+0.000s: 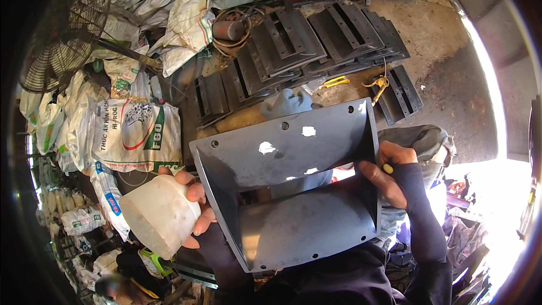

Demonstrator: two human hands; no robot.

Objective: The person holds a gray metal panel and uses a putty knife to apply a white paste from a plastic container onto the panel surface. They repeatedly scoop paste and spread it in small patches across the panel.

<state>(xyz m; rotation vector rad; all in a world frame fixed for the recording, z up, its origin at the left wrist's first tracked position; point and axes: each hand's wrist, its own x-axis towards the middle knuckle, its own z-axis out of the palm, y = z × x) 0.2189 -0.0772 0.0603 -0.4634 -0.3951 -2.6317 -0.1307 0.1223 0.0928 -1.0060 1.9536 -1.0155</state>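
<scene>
In front of my lap I hold up a dark grey trough-like part (pixel 305 214) with end walls, bolt holes along two edges, a slot through its middle and several white patches. My right hand (pixel 395 175) grips its right end wall, thumb on the inner side. A small yellow thing, too small to name, shows by those fingers. My left hand (pixel 197 203) is closed round a whitish cup-shaped piece (pixel 158 214), beside the part's left end wall. Part of that hand is hidden behind the piece, and I cannot tell whether it also touches the grey part.
Similar grey parts (pixel 288 45) lie stacked on the floor ahead, with a single one (pixel 399 96) to the right. Near them are a yellow-handled tool (pixel 336 82) and a brass-coloured tool (pixel 380 86). A standing fan (pixel 68 28) and filled sacks (pixel 141 135) crowd the left.
</scene>
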